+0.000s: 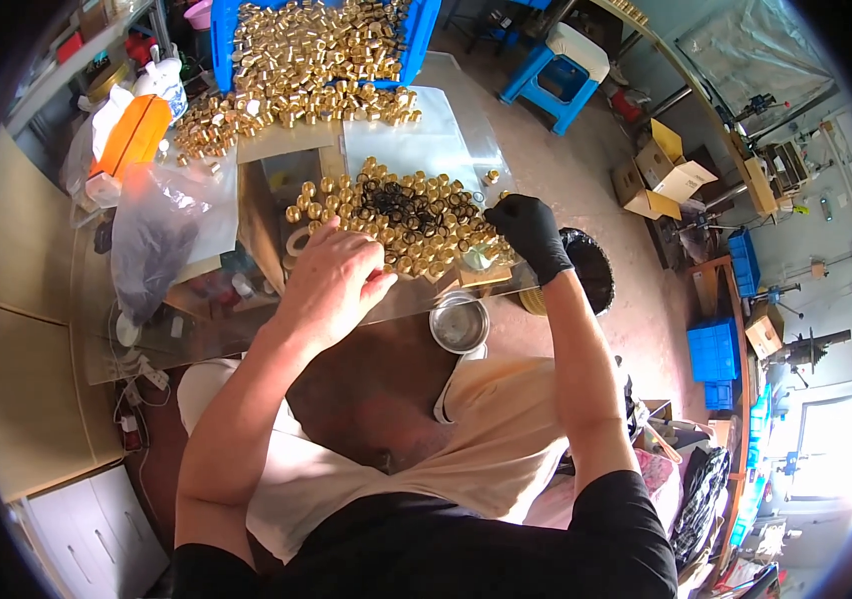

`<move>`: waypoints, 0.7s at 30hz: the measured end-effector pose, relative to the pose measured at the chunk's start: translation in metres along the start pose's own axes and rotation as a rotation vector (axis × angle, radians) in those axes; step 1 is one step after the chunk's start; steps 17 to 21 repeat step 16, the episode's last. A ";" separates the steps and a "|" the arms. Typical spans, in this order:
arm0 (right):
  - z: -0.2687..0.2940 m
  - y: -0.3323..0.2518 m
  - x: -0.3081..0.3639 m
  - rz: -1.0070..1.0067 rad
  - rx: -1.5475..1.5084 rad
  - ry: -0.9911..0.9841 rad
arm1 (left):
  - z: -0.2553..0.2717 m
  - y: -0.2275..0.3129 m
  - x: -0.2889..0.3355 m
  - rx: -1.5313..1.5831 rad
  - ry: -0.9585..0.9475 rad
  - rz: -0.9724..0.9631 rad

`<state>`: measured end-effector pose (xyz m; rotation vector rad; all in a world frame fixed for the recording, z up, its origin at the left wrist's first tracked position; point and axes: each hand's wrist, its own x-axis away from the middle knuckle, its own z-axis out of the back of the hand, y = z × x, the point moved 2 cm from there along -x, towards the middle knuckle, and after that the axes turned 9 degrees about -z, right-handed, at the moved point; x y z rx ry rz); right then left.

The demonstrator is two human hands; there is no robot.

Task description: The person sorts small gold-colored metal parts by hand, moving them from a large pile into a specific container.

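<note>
Small gold metal caps point(433, 262) are spread over the tabletop, and a heap of thin black rings point(408, 205) lies among them. My bare left hand point(336, 277) hovers at the near left edge of the caps, fingers bent downward and thumb apart, with nothing seen in it. My right hand point(529, 235), in a black glove, is at the right edge of the pile. Its fingers are closed together, and whatever they may hold is hidden. Close by its fingertips lie a few loose rings point(479, 199) and a single gold cap point(492, 177).
A tipped blue crate point(419, 40) spills many gold caps at the table's far side. An orange box point(133, 135) and a plastic bag point(158, 240) lie at left. Below the near edge stands a metal pot point(459, 323); a black-lined bin point(586, 270) is at right, a blue stool point(559, 75) beyond.
</note>
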<state>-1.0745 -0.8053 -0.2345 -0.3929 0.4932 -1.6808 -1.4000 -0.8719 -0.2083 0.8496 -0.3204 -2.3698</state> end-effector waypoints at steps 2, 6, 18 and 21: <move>0.001 0.003 -0.002 -0.002 -0.026 -0.019 | -0.001 0.001 -0.001 -0.004 0.005 0.011; 0.002 0.007 0.001 -0.022 -0.111 -0.057 | 0.001 0.003 -0.003 0.012 -0.005 0.001; 0.016 0.015 0.000 0.095 -0.003 0.186 | -0.001 0.002 -0.003 0.009 -0.044 0.024; 0.016 0.015 0.000 0.095 -0.003 0.186 | -0.001 0.002 -0.003 0.009 -0.044 0.024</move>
